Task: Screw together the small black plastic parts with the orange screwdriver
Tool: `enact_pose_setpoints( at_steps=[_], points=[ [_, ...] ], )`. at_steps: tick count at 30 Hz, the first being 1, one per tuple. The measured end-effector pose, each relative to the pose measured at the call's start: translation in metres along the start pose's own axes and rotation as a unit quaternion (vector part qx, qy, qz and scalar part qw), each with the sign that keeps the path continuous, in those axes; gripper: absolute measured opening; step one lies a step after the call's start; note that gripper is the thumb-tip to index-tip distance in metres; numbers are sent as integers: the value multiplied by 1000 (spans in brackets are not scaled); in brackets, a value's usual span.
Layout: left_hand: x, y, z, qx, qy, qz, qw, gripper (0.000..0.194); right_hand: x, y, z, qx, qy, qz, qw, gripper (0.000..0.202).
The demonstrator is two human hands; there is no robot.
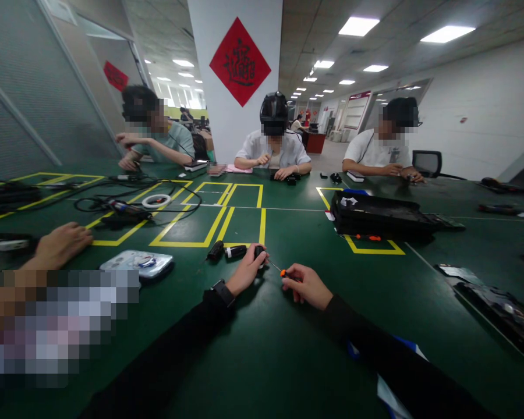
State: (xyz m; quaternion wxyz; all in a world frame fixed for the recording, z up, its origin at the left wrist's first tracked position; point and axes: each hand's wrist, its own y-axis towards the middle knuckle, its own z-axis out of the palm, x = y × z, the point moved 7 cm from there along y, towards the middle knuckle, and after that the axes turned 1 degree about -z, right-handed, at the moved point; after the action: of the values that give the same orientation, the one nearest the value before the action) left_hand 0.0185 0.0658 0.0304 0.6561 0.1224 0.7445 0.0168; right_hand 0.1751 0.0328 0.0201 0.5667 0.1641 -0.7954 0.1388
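In the middle of the head view, my left hand is closed round a small black part, largely covered by the fingers. My right hand grips a screwdriver with an orange and black handle. Its thin shaft points left and its tip reaches the black part; whether it sits in a screw is too small to tell. Just left of my left hand lie a black cylindrical piece with a white band and another dark piece on the green table.
A phone lies left, near another person's hand. Cables and a white ring are beyond it. A black tray-like case stands right, a dark opened device farther right. Several people sit opposite.
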Motion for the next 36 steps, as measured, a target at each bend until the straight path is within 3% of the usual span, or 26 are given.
enact_pose_setpoints(
  at_steps=[9,16,19,22,26,33,36],
  points=[
    [-12,-12,12,41,74,32,996,29,-7,-10,-16,49,48,92,993,36],
    [-19,-19,9,46,47,45,997,28,-10,-11,-6,86,92,53,991,28],
    [-15,-17,12,66,32,38,997,28,-6,-9,-11,46,87,26,995,34],
    [-11,-15,12,75,36,32,996,31,-2,-9,-14,9,87,11,996,27],
    [-14,-14,8,64,65,53,994,31,-4,-8,-14,-5,77,26,997,27],
    [-10,-13,6,64,84,45,993,30,6,-10,-22,-52,23,-39,998,35],
    [-9,-13,7,66,84,46,993,31,5,-8,-22,-53,30,-32,998,28]
  ],
)
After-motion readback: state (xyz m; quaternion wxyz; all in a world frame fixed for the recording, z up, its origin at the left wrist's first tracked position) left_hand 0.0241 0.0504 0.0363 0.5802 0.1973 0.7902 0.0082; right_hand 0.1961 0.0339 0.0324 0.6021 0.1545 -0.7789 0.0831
